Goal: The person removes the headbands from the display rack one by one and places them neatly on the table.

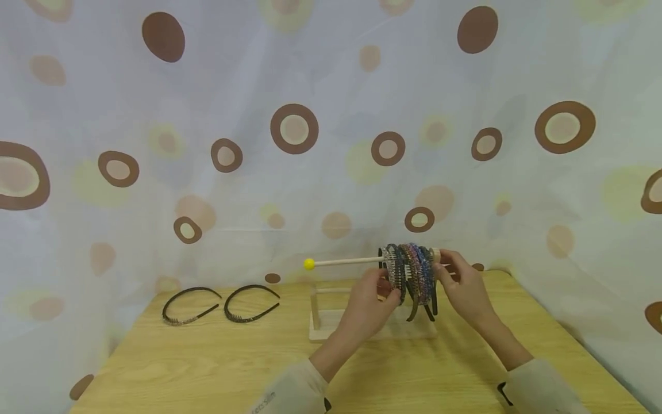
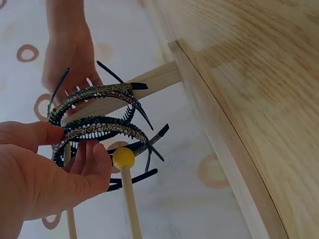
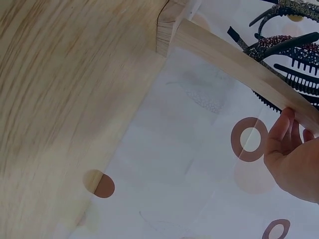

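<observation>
From my remote view, 2 loose black headbands [image 1: 191, 306] lay side by side on the left part of the worktop [image 1: 207, 368], well apart from the hands. Further right stood a wooden stand [image 1: 331, 330] with a horizontal dowel [image 1: 346, 261] tipped by a yellow ball [image 1: 308, 264]. A bunch of glittery headbands [image 1: 411, 276] hung on the dowel near its right end, close against the upright post [image 1: 436, 256].

The left hand [image 1: 369, 302] reached up to the leftmost band of the bunch, a silvery headband [image 1: 393, 275]. On the left wrist camera I saw its thumb above and curled fingers [image 2: 92, 159] below, pinching that band, with the yellow ball just beside the fingertips.

The right hand [image 1: 462, 284] sat at the right end of the bunch, by the post. On the right wrist camera its fingers [image 3: 279, 132] were curled and touching the underside of the wooden post, with the hanging bands just beyond it. I could not tell whether it gripped the post or only steadied it. A spotted curtain [image 1: 155, 144] hung behind the worktop.
</observation>
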